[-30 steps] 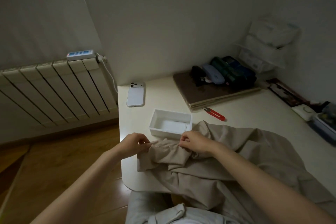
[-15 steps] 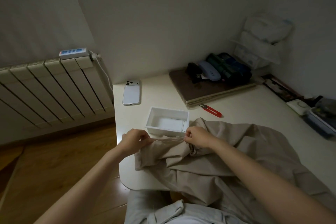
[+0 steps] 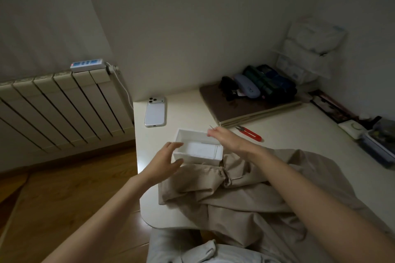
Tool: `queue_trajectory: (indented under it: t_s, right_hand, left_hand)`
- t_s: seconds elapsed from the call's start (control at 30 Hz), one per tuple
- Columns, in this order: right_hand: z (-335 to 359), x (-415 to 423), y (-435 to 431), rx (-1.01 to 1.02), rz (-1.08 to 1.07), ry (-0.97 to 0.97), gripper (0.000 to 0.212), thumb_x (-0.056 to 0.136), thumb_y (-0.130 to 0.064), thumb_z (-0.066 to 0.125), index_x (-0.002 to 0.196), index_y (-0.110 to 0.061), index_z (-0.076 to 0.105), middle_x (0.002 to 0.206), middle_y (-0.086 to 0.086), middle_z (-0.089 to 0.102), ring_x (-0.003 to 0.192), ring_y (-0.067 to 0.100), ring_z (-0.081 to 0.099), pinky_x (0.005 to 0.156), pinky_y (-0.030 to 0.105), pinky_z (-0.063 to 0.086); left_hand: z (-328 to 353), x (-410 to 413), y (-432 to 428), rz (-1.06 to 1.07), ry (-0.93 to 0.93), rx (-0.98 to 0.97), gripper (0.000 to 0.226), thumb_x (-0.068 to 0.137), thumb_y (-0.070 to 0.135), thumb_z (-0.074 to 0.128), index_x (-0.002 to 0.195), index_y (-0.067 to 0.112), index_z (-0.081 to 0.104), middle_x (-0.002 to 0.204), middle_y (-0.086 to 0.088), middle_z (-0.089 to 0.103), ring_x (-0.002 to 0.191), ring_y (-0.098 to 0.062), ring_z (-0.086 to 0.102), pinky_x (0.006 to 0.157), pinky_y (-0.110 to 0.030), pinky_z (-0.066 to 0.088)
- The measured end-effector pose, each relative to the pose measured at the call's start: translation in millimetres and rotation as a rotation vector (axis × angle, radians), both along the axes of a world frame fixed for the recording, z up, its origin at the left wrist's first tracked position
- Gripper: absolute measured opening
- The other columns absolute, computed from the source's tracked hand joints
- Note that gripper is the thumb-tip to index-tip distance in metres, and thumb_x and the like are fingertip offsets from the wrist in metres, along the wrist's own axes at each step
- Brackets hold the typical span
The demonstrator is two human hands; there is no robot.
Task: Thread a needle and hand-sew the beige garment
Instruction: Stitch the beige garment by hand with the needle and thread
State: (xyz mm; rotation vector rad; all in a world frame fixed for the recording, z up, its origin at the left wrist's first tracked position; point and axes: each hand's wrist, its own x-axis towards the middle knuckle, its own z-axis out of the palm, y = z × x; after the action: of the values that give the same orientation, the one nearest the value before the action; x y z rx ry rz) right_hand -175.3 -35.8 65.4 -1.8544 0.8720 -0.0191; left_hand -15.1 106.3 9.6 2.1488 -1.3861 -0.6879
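The beige garment [image 3: 245,198] lies crumpled on the white table's near part and hangs over its front edge. Just behind it stands a small white box [image 3: 198,151]. My left hand [image 3: 164,162] hovers at the box's near left corner with fingers straight and spread, holding nothing. My right hand [image 3: 224,136] is over the box's far right corner. It pinches a thin needle [image 3: 211,127] that sticks up and left from the fingertips. No thread can be made out in this dim light.
Red thread snips [image 3: 250,134] lie right of the box. A white phone [image 3: 155,112] lies face down at the table's far left. A brown board [image 3: 239,107] with dark cases sits at the back; a blue container [image 3: 380,147] is at right. A radiator [image 3: 59,109] stands left.
Both hands have let go of the garment's edge and moved up to the white box. The right hand rose with the needle; the left hand opened.
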Motion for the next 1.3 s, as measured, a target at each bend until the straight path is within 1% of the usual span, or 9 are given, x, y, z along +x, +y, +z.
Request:
queue_trajectory:
  t_s: [0.23,0.4,0.6,0.77,0.87,0.97,1.07,1.17,1.3]
  right_hand:
    - [4.1,11.6,-7.4,0.003,-0.228,-0.241,0.032,0.101,-0.010,0.028,0.086,-0.018,0.055,0.078,-0.005,0.045,0.071,0.004,0.040,0.065,0.018,0.034]
    - [-5.7,1.6,-18.4,0.063,-0.434,-0.246,0.026,0.102,-0.013,0.032,0.099,-0.012,0.057,0.085,0.000,0.059,0.085,0.012,0.055,0.072,0.024,0.043]
    - [-0.2,6.3,-18.7,0.062,-0.423,-0.364,0.024,0.102,-0.012,0.035,0.098,-0.010,0.059,0.085,-0.002,0.065,0.087,0.012,0.061,0.076,0.021,0.048]
    - [21.7,24.9,-16.6,-0.028,-0.290,-0.442,0.023,0.101,-0.010,0.039,0.098,-0.008,0.061,0.081,-0.004,0.066,0.081,0.009,0.061,0.080,0.022,0.050]
    - [32.3,33.0,-18.8,-0.049,-0.291,-0.453,0.023,0.101,-0.008,0.039,0.097,-0.007,0.061,0.080,-0.002,0.065,0.080,0.011,0.061,0.077,0.020,0.049]
    - [36.8,34.0,-24.5,-0.080,-0.326,-0.427,0.024,0.101,-0.009,0.039,0.100,-0.004,0.062,0.082,0.002,0.066,0.080,0.012,0.061,0.074,0.018,0.049]
    - [34.6,32.5,-32.3,-0.090,-0.375,-0.381,0.025,0.101,-0.009,0.038,0.102,-0.003,0.062,0.087,0.005,0.067,0.081,0.012,0.060,0.071,0.016,0.048]
    - [28.5,30.4,-41.8,-0.089,-0.424,-0.341,0.025,0.101,-0.008,0.039,0.099,-0.004,0.063,0.090,0.008,0.068,0.083,0.014,0.060,0.073,0.019,0.049]
    - [18.2,25.3,-51.0,-0.091,-0.461,-0.297,0.024,0.100,-0.008,0.039,0.094,-0.008,0.063,0.085,0.005,0.068,0.082,0.015,0.061,0.084,0.029,0.051]
  left_hand:
    - [33.3,-40.3,-28.9,-0.180,0.295,-0.150,0.021,0.098,0.022,0.051,0.115,0.019,0.062,0.084,-0.009,0.064,0.070,-0.015,0.058,0.070,-0.030,0.050]
    - [40.8,-35.1,-28.3,-0.051,0.118,-0.297,0.021,0.099,0.022,0.046,0.091,0.027,0.064,0.090,-0.009,0.068,0.080,-0.026,0.060,0.075,-0.034,0.046]
    - [48.1,-15.6,-22.4,0.010,-0.312,-0.288,0.024,0.096,0.009,0.050,0.118,0.012,0.057,0.123,-0.004,0.052,0.106,-0.014,0.052,0.092,-0.019,0.043]
    - [66.4,-22.1,-29.7,-0.585,-0.640,-0.475,0.034,0.077,-0.009,0.065,0.105,0.011,0.066,0.106,-0.005,0.064,0.091,-0.020,0.063,0.083,-0.030,0.054]
    - [60.8,-18.0,-50.8,-0.864,-0.900,-0.461,0.041,0.078,0.002,0.068,0.117,0.012,0.066,0.119,-0.006,0.066,0.114,-0.022,0.061,0.110,-0.029,0.032]
    - [65.4,-15.7,-64.7,-0.911,-1.482,-0.156,0.040,0.095,0.029,0.044,0.131,0.016,0.058,0.137,-0.004,0.055,0.137,-0.023,0.039,0.114,-0.038,0.004]
    - [62.0,-19.0,-73.2,-0.859,-1.613,0.461,0.045,0.102,0.030,0.035,0.140,0.007,0.043,0.150,-0.010,0.038,0.146,-0.030,0.016,0.113,-0.048,-0.012]
    - [64.9,-21.4,-72.1,-0.786,-1.525,0.579,0.029,0.099,0.021,0.045,0.121,0.008,0.059,0.132,-0.007,0.058,0.131,-0.026,0.045,0.118,-0.040,0.010]
    - [76.7,-18.4,-62.2,-0.851,-1.325,0.498,0.020,0.099,0.016,0.046,0.105,0.009,0.064,0.102,-0.002,0.065,0.100,-0.019,0.063,0.080,-0.026,0.036]
